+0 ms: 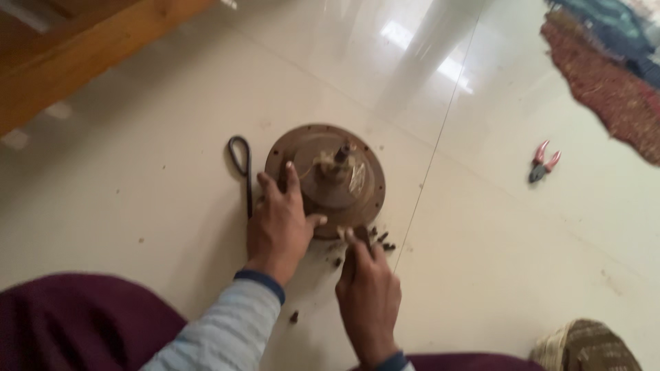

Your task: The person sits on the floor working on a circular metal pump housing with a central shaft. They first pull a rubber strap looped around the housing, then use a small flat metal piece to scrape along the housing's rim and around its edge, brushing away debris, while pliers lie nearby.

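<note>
A round brown metal disc with a raised hub and a short shaft [330, 172] lies flat on the pale tiled floor. My left hand [278, 223] rests spread on the disc's near-left rim, fingers apart, thumb toward the hub. My right hand [368, 288] is closed, its fingertips at the disc's near edge beside several small dark bits [381, 240]; it seems to pinch something small, but blur hides what. A black rod with a looped end [242, 168] lies just left of the disc.
Red-handled pliers [543, 163] lie on the floor to the right. A patterned rug [605, 75] fills the far right corner. A wooden furniture edge [75, 55] crosses the upper left. My maroon-clad knee [75, 323] is at lower left, a woven cloth [584, 347] at lower right.
</note>
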